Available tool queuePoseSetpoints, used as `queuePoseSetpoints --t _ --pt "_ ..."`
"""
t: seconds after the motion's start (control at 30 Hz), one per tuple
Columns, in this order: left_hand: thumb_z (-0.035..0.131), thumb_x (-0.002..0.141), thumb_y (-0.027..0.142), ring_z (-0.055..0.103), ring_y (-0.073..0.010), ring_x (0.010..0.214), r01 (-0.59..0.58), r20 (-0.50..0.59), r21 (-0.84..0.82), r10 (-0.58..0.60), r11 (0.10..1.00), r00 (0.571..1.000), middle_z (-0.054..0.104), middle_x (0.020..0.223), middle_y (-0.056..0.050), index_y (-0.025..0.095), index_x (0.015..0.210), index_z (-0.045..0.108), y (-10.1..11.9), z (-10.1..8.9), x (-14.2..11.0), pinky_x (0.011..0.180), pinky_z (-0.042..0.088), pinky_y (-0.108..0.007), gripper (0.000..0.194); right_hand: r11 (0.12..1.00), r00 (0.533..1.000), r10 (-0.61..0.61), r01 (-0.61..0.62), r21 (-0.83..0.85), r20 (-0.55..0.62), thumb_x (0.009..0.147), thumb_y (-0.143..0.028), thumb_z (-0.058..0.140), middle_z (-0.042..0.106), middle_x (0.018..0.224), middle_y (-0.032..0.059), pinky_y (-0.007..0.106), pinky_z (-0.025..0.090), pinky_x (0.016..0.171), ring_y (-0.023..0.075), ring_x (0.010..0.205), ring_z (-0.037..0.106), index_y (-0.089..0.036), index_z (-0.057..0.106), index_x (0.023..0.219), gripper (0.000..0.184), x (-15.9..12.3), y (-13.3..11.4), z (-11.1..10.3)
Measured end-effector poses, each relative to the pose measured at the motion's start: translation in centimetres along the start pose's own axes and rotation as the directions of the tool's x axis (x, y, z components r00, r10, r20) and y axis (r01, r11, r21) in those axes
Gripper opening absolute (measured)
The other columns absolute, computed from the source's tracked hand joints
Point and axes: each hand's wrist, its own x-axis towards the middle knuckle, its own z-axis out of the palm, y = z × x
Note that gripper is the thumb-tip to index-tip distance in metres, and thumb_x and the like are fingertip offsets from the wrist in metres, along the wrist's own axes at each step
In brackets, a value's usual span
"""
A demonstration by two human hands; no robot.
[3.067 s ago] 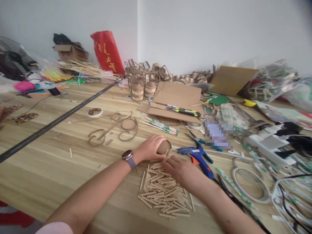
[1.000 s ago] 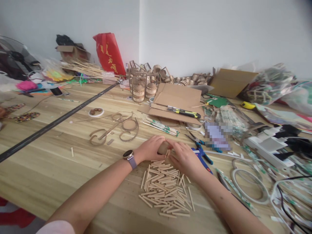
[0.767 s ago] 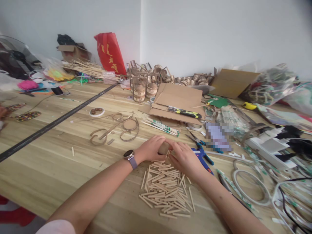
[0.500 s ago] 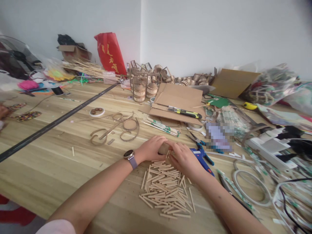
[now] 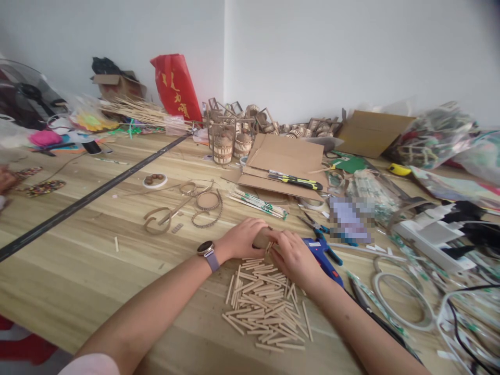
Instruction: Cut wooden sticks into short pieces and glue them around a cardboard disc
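Observation:
My left hand [image 5: 242, 237], with a watch on the wrist, is wrapped round a small brown rounded piece [image 5: 262, 239] that looks like cardboard. Fingers of my right hand [image 5: 296, 255] are closed on a short wooden stick [image 5: 269, 247] at the right side of that piece. Whether the stick touches the piece or is fixed to it, I cannot tell. Just below both hands lies a loose pile of short wooden sticks [image 5: 265, 307]. Beside my right hand rests a blue glue gun [image 5: 323, 256], partly covered by the hand and forearm.
Pliers [image 5: 312, 221] and cardboard sheets [image 5: 287, 153] with cutters [image 5: 297, 180] lie beyond my hands. Tape rolls [image 5: 425, 312] and a power strip [image 5: 433, 245] with cables are at right. Small woven lanterns [image 5: 223, 148] stand behind. Another person's hand [image 5: 5, 179] shows at far left.
My right hand has shifted very slightly left against the brown piece. My left hand keeps its hold, and the pile looks the same.

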Motion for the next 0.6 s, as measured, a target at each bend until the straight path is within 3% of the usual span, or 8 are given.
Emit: queuePoseSetpoints --t 0.6 --pt "0.073 0.067 0.029 0.049 -0.0283 0.12 0.007 0.001 -0.016 -0.007 1.0 1.0 0.057 0.123 -0.014 0.014 0.118 0.05 0.01 -0.06 0.01 0.105 0.04 -0.041 0.059 0.997 0.999 -0.044 0.042 -0.06 -0.03 0.085 -0.008 0.045 0.066 0.077 0.0066 0.031 0.038 0.061 0.0213 0.071 0.056 -0.016 0.055 0.098 0.017 0.07 -0.06 -0.03"
